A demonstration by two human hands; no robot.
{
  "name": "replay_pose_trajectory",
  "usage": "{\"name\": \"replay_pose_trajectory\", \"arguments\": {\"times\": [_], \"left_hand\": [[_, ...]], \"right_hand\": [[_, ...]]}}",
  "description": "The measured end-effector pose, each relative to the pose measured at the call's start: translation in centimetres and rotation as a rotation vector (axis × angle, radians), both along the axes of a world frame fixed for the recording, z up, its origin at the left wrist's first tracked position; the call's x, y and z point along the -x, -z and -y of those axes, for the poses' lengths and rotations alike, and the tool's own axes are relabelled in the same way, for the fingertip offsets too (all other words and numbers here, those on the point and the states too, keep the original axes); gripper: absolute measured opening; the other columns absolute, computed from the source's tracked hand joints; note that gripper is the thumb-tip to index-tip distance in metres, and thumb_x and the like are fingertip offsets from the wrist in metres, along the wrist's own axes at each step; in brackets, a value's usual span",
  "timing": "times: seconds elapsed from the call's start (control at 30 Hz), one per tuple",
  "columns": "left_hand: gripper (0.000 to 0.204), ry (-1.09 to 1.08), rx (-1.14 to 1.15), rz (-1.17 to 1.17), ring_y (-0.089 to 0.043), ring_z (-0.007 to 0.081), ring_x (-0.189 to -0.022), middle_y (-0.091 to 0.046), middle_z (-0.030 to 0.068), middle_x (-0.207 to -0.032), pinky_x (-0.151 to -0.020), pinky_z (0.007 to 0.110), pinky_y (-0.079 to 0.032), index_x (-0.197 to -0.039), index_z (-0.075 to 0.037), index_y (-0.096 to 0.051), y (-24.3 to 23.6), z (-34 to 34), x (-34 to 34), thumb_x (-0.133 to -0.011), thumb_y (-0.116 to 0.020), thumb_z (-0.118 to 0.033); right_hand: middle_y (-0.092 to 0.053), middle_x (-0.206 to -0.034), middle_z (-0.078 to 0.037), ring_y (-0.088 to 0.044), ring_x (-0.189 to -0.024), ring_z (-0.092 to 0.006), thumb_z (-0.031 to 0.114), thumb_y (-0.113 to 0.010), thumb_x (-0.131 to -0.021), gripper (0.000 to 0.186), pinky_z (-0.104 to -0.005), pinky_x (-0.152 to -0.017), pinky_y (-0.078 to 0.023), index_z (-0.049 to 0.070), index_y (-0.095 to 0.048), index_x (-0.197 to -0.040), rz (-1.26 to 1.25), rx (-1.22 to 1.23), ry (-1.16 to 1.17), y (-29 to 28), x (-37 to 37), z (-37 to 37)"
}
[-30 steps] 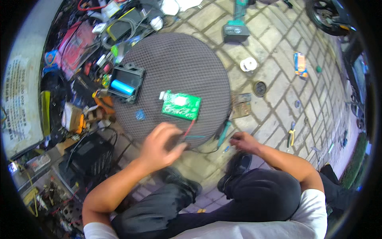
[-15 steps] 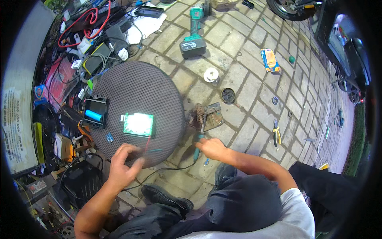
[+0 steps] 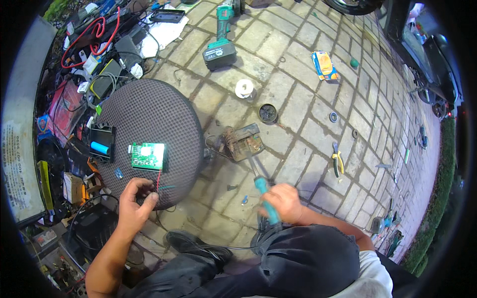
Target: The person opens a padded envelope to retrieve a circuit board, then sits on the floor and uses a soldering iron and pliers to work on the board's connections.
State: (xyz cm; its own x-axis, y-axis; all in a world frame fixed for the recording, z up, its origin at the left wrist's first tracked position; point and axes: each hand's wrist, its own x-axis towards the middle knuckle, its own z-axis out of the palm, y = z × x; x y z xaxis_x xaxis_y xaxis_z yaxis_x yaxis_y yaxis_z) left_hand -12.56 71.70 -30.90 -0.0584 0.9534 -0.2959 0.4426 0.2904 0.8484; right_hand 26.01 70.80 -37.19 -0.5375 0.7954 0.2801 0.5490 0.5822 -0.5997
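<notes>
My left hand [image 3: 136, 208] has fingers curled at the stool’s near edge beside red and teal wires; what they hold is unclear. The red wire runs to a green circuit board [image 3: 146, 156] on the mesh-covered stool [image 3: 149, 109]. A black case [image 3: 108, 131] with a blue cell [image 3: 100, 147] and a small blue part [image 3: 119, 173] sit there too. My right hand [image 3: 285, 202] grips a teal-handled soldering iron [image 3: 260, 184], blurred, its metal end pointing at a rusty stand [image 3: 237, 144] on the paving.
Cluttered cables and parts [image 3: 99, 59] fill the left. On the paving [image 3: 308, 114] lie a cordless tool [image 3: 221, 44], white spool [image 3: 244, 88], round tin [image 3: 268, 112], orange packet [image 3: 324, 65], pliers [image 3: 337, 160] and small rings [image 3: 333, 117]. A parked vehicle [image 3: 412, 59] stands at upper right.
My right hand went from empty to holding the soldering iron, lifting it from beside the stool and swinging it rightward. The view shifted; my left hand remains by the wires.
</notes>
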Motion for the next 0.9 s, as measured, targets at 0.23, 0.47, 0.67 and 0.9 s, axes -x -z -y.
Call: {"name": "replay_pose_trajectory", "arguments": {"times": [0.23,0.47,0.67,0.9], "left_hand": [[0.027,-0.025,0.093,0.047,-0.052,0.01,-0.078,-0.056,0.0028,-0.09,-0.073,0.025,-0.045,-0.103,0.0,-0.058,-1.2,-0.9,-1.1,-0.078,-0.068,-0.004],[0.029,-0.012,0.068,-0.015,-0.054,0.0112,-0.081,-0.055,0.0038,-0.092,-0.075,0.026,-0.046,-0.104,0.001,-0.058,-1.1,-0.2,-0.6,-0.078,-0.069,-0.007],[0.031,-0.024,0.106,0.008,-0.054,0.0112,-0.082,-0.056,0.0038,-0.092,-0.076,0.026,-0.046,-0.106,0.0,-0.058,-1.6,-0.3,-0.5,-0.078,-0.069,-0.008],[0.032,-0.023,0.113,0.009,-0.055,0.0117,-0.083,-0.056,0.004,-0.092,-0.076,0.026,-0.046,-0.106,0.001,-0.059,-1.2,0.0,-0.2,-0.077,-0.069,-0.007]], "right_hand": [[-0.062,-0.093,-0.016,-0.063,-0.072,-0.029,0.003,-0.072,-0.07,0.022,-0.0341,-0.063,-0.052,0.001,-0.063,-0.09,-0.234,-0.056,0.581,-1.4,-3.8,-5.9],[-0.063,-0.1,-0.018,-0.064,-0.087,-0.0297,-0.004,-0.069,-0.069,0.029,-0.034,-0.074,-0.052,0.0,-0.06,-0.097,-0.246,-0.078,0.568,0.6,-2.9,-7.7],[-0.064,-0.101,-0.015,-0.066,-0.086,-0.0284,-0.004,-0.067,-0.069,0.027,-0.0333,-0.075,-0.052,0.001,-0.06,-0.094,-0.219,-0.045,0.521,3.8,-2.8,-7.8],[-0.064,-0.101,-0.016,-0.065,-0.085,-0.0298,-0.005,-0.068,-0.069,0.026,-0.033,-0.073,-0.052,0.0,-0.06,-0.093,-0.228,-0.044,0.488,4.6,-2.2,-8.0]]}}
